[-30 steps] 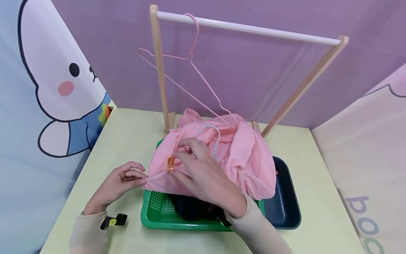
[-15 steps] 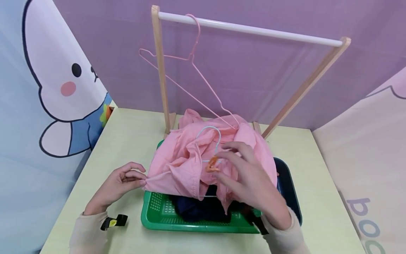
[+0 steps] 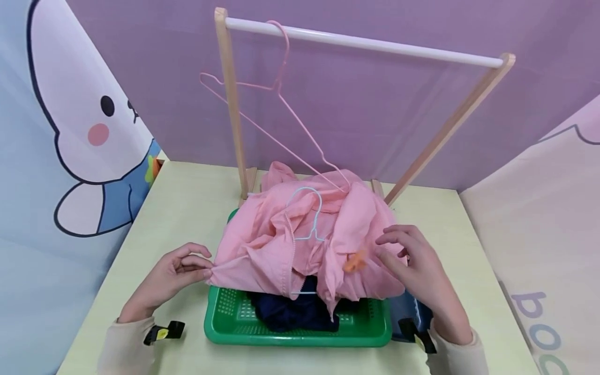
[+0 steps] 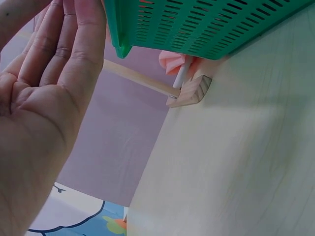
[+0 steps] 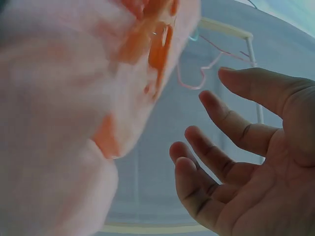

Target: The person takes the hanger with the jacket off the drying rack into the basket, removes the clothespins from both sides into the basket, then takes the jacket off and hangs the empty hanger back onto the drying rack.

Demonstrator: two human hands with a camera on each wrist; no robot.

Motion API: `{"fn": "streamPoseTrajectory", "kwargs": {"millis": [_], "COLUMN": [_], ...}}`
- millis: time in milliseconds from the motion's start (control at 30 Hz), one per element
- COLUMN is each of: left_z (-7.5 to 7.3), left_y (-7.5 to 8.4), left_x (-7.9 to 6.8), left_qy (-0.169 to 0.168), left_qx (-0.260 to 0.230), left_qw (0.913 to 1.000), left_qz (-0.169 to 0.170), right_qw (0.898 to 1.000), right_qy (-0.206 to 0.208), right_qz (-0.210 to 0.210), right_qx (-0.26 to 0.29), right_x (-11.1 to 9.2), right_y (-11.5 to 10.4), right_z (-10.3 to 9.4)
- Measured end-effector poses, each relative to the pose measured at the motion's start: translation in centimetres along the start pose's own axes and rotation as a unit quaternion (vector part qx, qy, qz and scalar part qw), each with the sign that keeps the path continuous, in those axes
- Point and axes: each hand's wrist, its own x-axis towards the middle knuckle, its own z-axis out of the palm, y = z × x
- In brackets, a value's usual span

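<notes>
A pink zip-up jacket point(image 3: 262, 255) lies draped over the green basket point(image 3: 300, 341). Inside its collar a light blue hanger point(image 3: 315, 219) shows its hook. At the jacket's left edge my left hand point(image 3: 169, 276) pinches the cloth between thumb and fingers. An orange clip point(image 3: 355, 261), blurred, is at the jacket's right side; whether it grips the cloth I cannot tell. To its right my right hand point(image 3: 417, 260) is apart from it, fingers loosely bent around nothing. The right wrist view has the clip point(image 5: 160, 54) against pink cloth, away from the fingers.
Behind stands a rack with wooden posts and a white rail point(image 3: 365, 41). A pink hanger point(image 3: 281, 88) hangs from it, its lower end reaching the jacket. Dark cloth point(image 3: 295, 312) lies in the basket, and a dark blue tray point(image 3: 408, 312) stands at its right.
My right hand has moved right across the jacket with the orange clip and let it go. The jacket's front, covered before, now shows its zipper. My left hand has kept its pinch.
</notes>
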Motion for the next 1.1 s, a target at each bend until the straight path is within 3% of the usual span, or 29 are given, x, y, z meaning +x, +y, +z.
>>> {"fn": "streamPoseTrajectory", "kwargs": {"millis": [167,400,533,700,900,1000,1100], "left_z": [-0.2,-0.2,-0.2,-0.2,-0.2,-0.2,-0.1], "left_y": [0.0,-0.1,-0.2,-0.1,0.1,0.1,0.1], "left_x": [-0.2,0.0,-0.1,-0.1,-0.2,-0.3,-0.3], "left_qy": [-0.005,-0.010,-0.006,-0.001,0.003,0.001,-0.002], "left_qx": [-0.003,-0.006,-0.006,-0.007,-0.004,-0.004,-0.006], "left_qw": [1.0000,0.9999,1.0000,1.0000,0.9999,0.9999,0.9999], "left_qz": [0.002,0.009,0.005,0.003,0.009,0.009,0.008], "right_qw": [1.000,0.998,0.994,0.974,0.934,0.922,0.921], "right_qy": [-0.018,-0.031,-0.057,-0.155,-0.295,-0.328,-0.329], "right_qz": [-0.010,-0.013,-0.048,-0.091,-0.103,-0.100,-0.099], "right_qx": [-0.018,-0.050,-0.086,-0.141,-0.171,-0.182,-0.183], "right_x": [-0.4,-1.3,-2.6,-4.5,-5.2,-5.0,-5.0], "right_y": [0.8,0.8,0.2,-0.7,-1.3,-1.2,-0.9], "right_z": [1.1,1.3,1.3,2.4,5.3,6.5,7.2]}}
